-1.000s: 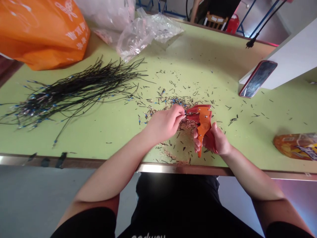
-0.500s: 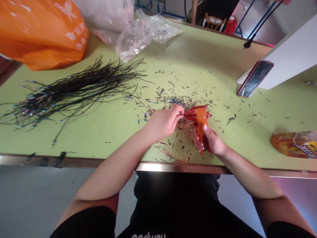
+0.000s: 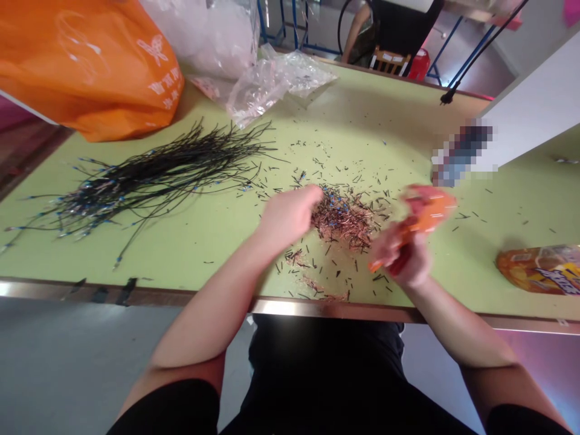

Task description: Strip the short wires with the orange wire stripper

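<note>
My right hand (image 3: 413, 266) grips an orange and red wire stripper (image 3: 428, 211) by its handles; both are smeared by motion. The tool is tilted, its head up and away from my other hand. My left hand (image 3: 290, 211) is closed with its fingertips at the left edge of a pile of scraps (image 3: 347, 220). Whatever its fingers hold is hidden. Black wire offcuts, blue bits and copper strands make up the pile. To the left lies a loose bundle of long black wires (image 3: 167, 166), many with blue and metal ends.
An orange bag (image 3: 113, 78) and crumpled clear plastic bags (image 3: 267, 84) stand at the back left. A blurred-out phone (image 3: 464, 154) leans on a white panel (image 3: 525, 115). A bottle (image 3: 539, 269) lies at the right, and a plug (image 3: 447, 96) hangs on its cord.
The wire stripper has swung right and tilted away from my left hand, where its jaws were at the fingertips before. My left hand has shifted slightly left. The scrap pile is now uncovered.
</note>
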Demonstrator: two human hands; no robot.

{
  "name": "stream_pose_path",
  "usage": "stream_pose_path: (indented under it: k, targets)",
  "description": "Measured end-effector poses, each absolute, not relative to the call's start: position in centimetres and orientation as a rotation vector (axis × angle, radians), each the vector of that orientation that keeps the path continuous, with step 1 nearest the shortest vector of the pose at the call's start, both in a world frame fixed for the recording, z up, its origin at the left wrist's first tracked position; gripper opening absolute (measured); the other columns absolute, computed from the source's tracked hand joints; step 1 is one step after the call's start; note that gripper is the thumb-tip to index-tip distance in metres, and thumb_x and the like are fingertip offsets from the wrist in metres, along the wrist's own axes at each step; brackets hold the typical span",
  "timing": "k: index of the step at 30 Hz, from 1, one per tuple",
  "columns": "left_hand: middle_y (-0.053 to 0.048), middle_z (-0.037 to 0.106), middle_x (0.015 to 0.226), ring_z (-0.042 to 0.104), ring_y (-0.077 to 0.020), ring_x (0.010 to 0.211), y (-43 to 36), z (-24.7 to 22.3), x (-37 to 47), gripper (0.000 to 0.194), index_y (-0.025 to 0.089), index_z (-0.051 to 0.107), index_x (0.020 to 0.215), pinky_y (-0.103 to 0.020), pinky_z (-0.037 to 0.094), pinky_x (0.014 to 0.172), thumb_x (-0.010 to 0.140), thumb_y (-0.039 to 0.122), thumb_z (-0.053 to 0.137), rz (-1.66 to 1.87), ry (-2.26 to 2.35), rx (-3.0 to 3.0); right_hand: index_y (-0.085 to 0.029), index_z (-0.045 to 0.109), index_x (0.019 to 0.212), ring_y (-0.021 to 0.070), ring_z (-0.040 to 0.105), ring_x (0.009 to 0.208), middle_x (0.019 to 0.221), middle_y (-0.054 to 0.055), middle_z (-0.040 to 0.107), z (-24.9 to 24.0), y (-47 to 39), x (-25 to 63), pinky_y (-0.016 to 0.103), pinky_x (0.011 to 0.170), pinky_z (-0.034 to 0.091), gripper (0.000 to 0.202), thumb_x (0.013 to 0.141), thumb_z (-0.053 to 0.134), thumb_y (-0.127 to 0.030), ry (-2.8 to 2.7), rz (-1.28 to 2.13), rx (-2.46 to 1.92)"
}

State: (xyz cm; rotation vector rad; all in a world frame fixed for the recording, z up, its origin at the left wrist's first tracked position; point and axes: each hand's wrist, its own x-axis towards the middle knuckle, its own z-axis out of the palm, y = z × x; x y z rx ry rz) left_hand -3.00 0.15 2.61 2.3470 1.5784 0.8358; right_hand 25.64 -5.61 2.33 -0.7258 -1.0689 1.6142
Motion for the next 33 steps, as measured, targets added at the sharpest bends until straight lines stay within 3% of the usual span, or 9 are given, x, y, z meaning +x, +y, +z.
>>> stream_pose_path:
  k: [4,10,12,14,17,21,29,31,33]
  targets:
    - [-0.004,0.071,0.083,0.060,-0.0193,0.068,2.4,1.7,-5.8,0.018,0.022,0.061,0.103,-0.033,0.044,0.066,0.105,0.029,0.044,1.360,1.903,1.930,-0.029,0.060,0.085,0.0171,0.052,0.057,0.066,-0.003,0.048,3.3,-2.6,30.1,0.033,0.061,0.056,0.034,0.094,0.061,-0.062,-0.925,1.147,-0.787]
    - [-0.003,0.068,0.075,0.061,-0.0220,0.066,0.9,1.3,-3.1,0.029,0.024,0.063,0.108,-0.032,0.040,0.065,0.105,0.042,0.041,0.777,1.754,2.124,-0.025,0.066,0.106,0.0297,0.072,0.097,0.104,0.010,0.074,-0.3,0.0,31.0,0.053,0.091,0.060,0.024,0.092,0.066,-0.045,-1.501,0.704,-1.495]
    - [-0.004,0.070,0.076,0.063,-0.0232,0.068,0.3,1.3,-2.1,0.033,0.024,0.064,0.110,-0.032,0.041,0.066,0.105,0.043,0.038,0.644,1.700,2.173,-0.022,0.065,0.114,0.0352,0.067,0.119,0.130,0.017,0.070,-0.7,1.0,30.9,0.060,0.104,0.054,0.025,0.092,0.064,-0.035,-1.751,0.402,-1.626]
    - [-0.005,0.071,0.077,0.065,-0.0247,0.069,0.1,1.3,-1.7,0.036,0.024,0.065,0.111,-0.033,0.042,0.067,0.105,0.043,0.035,0.578,1.678,2.197,-0.017,0.063,0.118,0.0413,0.052,0.142,0.154,0.025,0.055,-0.6,2.6,31.6,0.066,0.117,0.043,0.028,0.092,0.062,-0.028,-1.873,0.139,-1.707]
    - [-0.005,0.074,0.081,0.068,-0.0260,0.073,0.2,1.4,-1.6,0.039,0.024,0.066,0.111,-0.033,0.043,0.067,0.105,0.044,0.033,0.570,1.657,2.223,-0.013,0.061,0.124,0.0450,0.035,0.155,0.168,0.027,0.038,0.2,6.0,34.0,0.070,0.124,0.031,0.033,0.092,0.058,-0.022,-1.857,-0.069,-1.885]
    - [-0.007,0.078,0.087,0.072,-0.0266,0.077,0.3,1.4,-1.6,0.040,0.024,0.067,0.111,-0.033,0.045,0.068,0.106,0.044,0.033,0.598,1.608,2.259,-0.003,0.054,0.138,0.0471,0.017,0.162,0.172,0.029,0.029,1.1,10.0,37.1,0.068,0.128,0.019,0.047,0.097,0.053,-0.025,-1.694,-0.133,-2.133]
    - [-0.008,0.080,0.091,0.074,-0.0268,0.078,0.4,1.4,-1.7,0.039,0.024,0.067,0.114,-0.032,0.044,0.066,0.107,0.042,0.033,0.574,1.612,2.254,-0.003,0.054,0.139,0.0475,0.011,0.164,0.174,0.030,0.026,2.3,10.4,37.1,0.069,0.129,0.011,0.046,0.099,0.053,-0.026,-1.653,0.006,-2.185]
    - [-0.007,0.080,0.092,0.074,-0.0264,0.078,0.4,1.5,-1.7,0.037,0.025,0.067,0.114,-0.032,0.044,0.066,0.107,0.042,0.034,0.576,1.611,2.256,-0.007,0.055,0.136,0.0447,0.018,0.163,0.171,0.030,0.031,2.8,9.3,36.1,0.067,0.128,0.016,0.044,0.099,0.055,-0.029,-1.589,0.140,-2.050]
    - [-0.007,0.080,0.093,0.074,-0.0262,0.078,0.3,1.7,-1.7,0.036,0.025,0.067,0.114,-0.032,0.044,0.066,0.107,0.041,0.036,0.585,1.609,2.263,-0.013,0.056,0.131,0.0408,0.043,0.151,0.158,0.029,0.051,3.0,7.8,34.7,0.063,0.123,0.032,0.039,0.100,0.056,-0.036,-1.543,0.316,-1.904]
